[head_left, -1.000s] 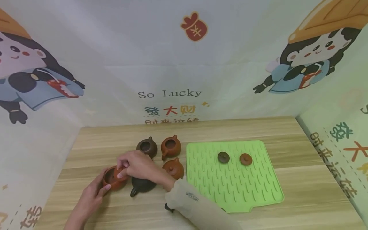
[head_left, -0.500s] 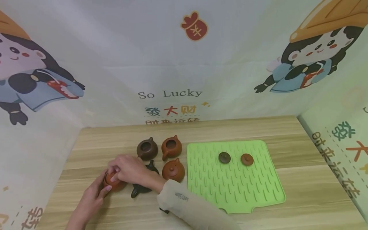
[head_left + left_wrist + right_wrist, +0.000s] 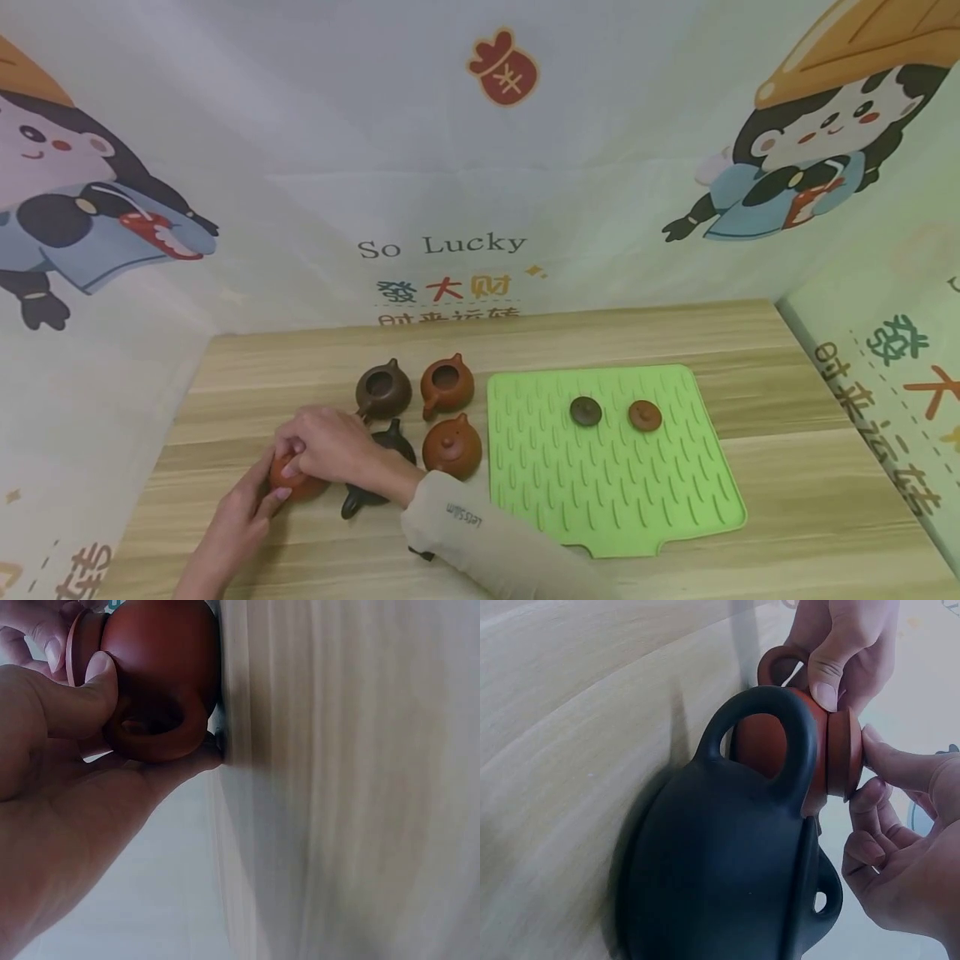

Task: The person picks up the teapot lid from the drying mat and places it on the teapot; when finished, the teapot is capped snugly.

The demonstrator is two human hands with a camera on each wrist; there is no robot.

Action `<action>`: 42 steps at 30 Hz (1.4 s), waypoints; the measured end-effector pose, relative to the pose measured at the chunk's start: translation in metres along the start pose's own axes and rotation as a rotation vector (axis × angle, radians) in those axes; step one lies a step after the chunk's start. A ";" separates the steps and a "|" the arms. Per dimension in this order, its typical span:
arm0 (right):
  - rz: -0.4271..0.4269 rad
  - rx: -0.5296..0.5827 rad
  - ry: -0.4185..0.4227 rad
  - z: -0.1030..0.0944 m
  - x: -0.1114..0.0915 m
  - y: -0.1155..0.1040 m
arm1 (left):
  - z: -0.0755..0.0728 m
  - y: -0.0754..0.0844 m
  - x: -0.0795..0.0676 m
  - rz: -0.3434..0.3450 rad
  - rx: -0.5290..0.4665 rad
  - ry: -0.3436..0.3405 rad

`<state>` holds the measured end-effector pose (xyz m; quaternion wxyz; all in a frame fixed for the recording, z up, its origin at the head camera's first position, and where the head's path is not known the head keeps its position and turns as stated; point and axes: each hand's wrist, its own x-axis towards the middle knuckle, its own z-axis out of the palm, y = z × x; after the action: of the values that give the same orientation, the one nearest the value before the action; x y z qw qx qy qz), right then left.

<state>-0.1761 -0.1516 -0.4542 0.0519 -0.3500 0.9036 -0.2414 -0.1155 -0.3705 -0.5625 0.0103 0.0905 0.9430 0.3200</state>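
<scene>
At the left of the table, my left hand (image 3: 236,517) holds a small reddish clay teapot (image 3: 306,490) by its side. Its thumb lies against the upper body near the mouth, above the looped handle in the left wrist view. My right hand (image 3: 326,442) pinches the matching reddish lid (image 3: 847,754) between thumb and fingers, right at the pot's mouth. The lid's knob is hidden by the fingertips. Under my right wrist stands a black teapot (image 3: 712,862), partly covered in the head view.
Behind stand a lidless dark brown teapot (image 3: 397,398) and a lidless reddish one (image 3: 459,392). A lidded reddish teapot (image 3: 453,454) is nearer. On the green mat (image 3: 600,483) at the right lie a dark lid (image 3: 586,411) and a reddish lid (image 3: 645,416).
My right hand has moved left and slightly down, bringing the tilted lid over the teapot's mouth, which was open to view before. My left hand keeps its hold on the pot.
</scene>
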 end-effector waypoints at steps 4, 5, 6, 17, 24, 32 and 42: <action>0.019 -0.009 -0.001 0.001 0.001 -0.002 | 0.011 -0.039 0.003 0.020 -0.003 0.005; 0.022 -0.010 -0.002 0.001 0.002 -0.002 | 0.011 -0.040 0.004 0.018 -0.013 -0.003; 0.027 -0.010 -0.002 0.001 0.002 -0.002 | 0.010 -0.041 0.004 0.015 -0.023 -0.003; 0.045 -0.003 -0.008 -0.001 0.006 -0.005 | 0.009 -0.041 0.004 0.022 -0.005 0.027; 0.050 0.009 -0.011 -0.001 0.008 -0.003 | 0.011 -0.041 0.006 -0.002 0.004 -0.002; 0.044 -0.029 -0.016 0.002 0.007 -0.003 | 0.011 -0.037 0.008 -0.006 -0.019 -0.026; 0.049 -0.076 -0.026 0.005 0.004 -0.005 | 0.004 -0.012 0.001 -0.044 0.024 -0.009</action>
<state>-0.1752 -0.1591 -0.4556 0.0562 -0.3325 0.9197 -0.2010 -0.1185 -0.3769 -0.5732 0.0207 0.0712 0.9485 0.3081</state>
